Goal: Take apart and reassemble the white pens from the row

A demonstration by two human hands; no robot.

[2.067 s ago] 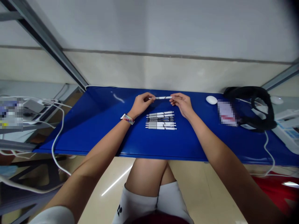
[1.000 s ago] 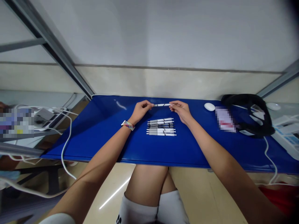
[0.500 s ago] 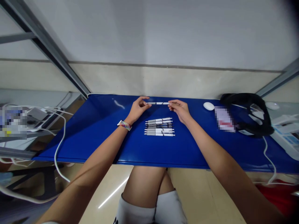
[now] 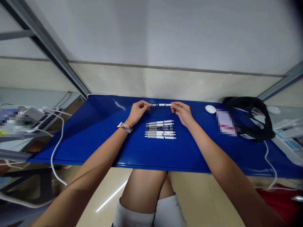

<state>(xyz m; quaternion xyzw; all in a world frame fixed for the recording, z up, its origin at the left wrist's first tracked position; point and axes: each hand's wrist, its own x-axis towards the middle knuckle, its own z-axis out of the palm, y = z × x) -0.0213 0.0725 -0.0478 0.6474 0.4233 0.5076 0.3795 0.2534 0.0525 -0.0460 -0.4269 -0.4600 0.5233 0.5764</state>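
Observation:
A white and grey pen (image 4: pixel 165 104) lies level between my hands near the back of the blue table. Its grey end is pinched by the fingertips of my left hand (image 4: pixel 139 111); a dark stretch shows between that end and the white barrel. My right hand (image 4: pixel 182 112) is closed with thumb and fingers on the white end. Below my hands, several similar pens (image 4: pixel 163 123) lie side by side in a stack of rows, grey tips to the left. Some in the middle look darker.
The blue table (image 4: pixel 94 132) spans the view. To the right are a white oval object (image 4: pixel 210 109), a blurred-out packet (image 4: pixel 225 122) and a black headband-like device (image 4: pixel 253 101). A white cable (image 4: pixel 62 135) hangs at the left edge, and a wall (image 4: pixel 165 85) rises behind.
My left fingers have closed together onto the pen's grey end, where they were spread apart before. My right hand keeps its hold. The whole view has shifted slightly.

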